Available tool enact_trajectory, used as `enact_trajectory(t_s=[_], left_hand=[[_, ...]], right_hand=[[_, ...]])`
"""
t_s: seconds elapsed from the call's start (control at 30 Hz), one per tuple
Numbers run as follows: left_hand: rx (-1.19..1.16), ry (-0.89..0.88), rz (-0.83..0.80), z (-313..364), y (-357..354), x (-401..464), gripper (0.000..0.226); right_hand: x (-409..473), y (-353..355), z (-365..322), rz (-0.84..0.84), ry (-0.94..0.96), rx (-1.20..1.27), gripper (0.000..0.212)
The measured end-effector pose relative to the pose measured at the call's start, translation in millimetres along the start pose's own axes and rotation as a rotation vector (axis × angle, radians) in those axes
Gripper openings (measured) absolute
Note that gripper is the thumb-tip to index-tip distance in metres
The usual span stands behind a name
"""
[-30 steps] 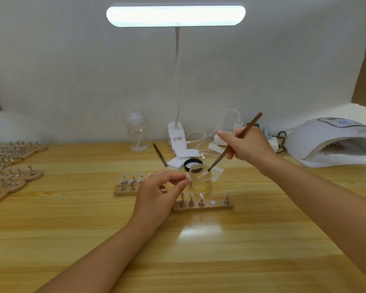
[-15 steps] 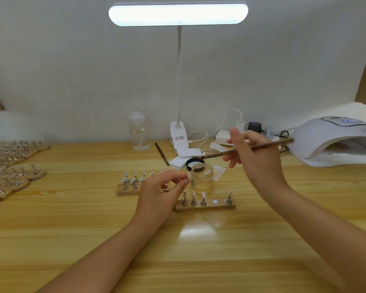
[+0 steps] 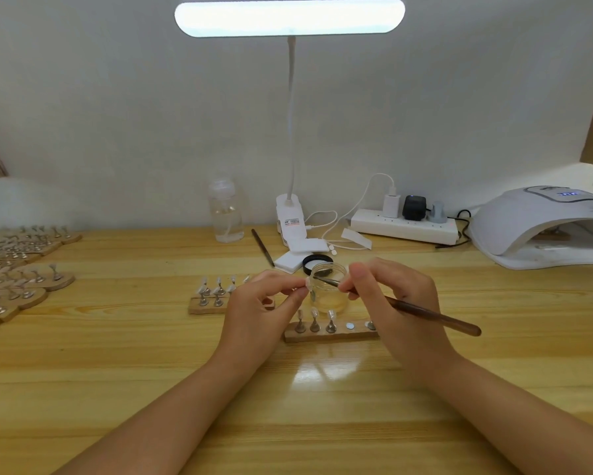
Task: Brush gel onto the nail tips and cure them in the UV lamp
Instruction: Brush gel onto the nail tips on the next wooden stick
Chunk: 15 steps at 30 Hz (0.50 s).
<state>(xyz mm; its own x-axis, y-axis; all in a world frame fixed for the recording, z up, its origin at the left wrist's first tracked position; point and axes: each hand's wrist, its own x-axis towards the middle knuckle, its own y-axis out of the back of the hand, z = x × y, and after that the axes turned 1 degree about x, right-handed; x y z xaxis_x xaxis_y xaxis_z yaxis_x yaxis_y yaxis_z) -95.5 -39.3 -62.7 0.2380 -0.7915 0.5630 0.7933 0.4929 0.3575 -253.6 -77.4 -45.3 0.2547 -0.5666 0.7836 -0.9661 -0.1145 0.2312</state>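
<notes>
The nail tip [image 3: 309, 284] is pinched on its small stand between the left hand's [image 3: 264, 303] thumb and forefinger, just left of the gel jar [image 3: 329, 286] and level with its rim. A second ago the brush [image 3: 425, 311] stood in the jar; now the right hand [image 3: 396, 303], gripping the shaft like a pen just right of the jar, has swung it flat, bristles meeting the tip. Loading looks done and coating begun; the UV lamp [image 3: 541, 228], far right of the jar, awaits.

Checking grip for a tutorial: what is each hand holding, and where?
Left hand pinches a nail tip on its stand. Right hand grips the brush near its bristle end.
</notes>
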Motion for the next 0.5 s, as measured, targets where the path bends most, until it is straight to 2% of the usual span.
enact_trajectory(t_s=[0.23, 0.33, 0.5], left_hand=[[-0.012, 0.007, 0.01, 0.6, 0.0, 0.2, 0.027], [-0.017, 0.009, 0.015, 0.4, 0.0, 0.1, 0.029], [-0.011, -0.001, 0.016, 0.3, -0.2, 0.1, 0.029]], right_hand=[[-1.8, -5.3, 8.3, -0.042, 0.1, -0.089, 0.034], [-4.6, -3.9, 10.1, -0.008, 0.118, -0.048, 0.043], [-0.8, -4.7, 9.6, -0.007, 0.14, -0.096, 0.036]])
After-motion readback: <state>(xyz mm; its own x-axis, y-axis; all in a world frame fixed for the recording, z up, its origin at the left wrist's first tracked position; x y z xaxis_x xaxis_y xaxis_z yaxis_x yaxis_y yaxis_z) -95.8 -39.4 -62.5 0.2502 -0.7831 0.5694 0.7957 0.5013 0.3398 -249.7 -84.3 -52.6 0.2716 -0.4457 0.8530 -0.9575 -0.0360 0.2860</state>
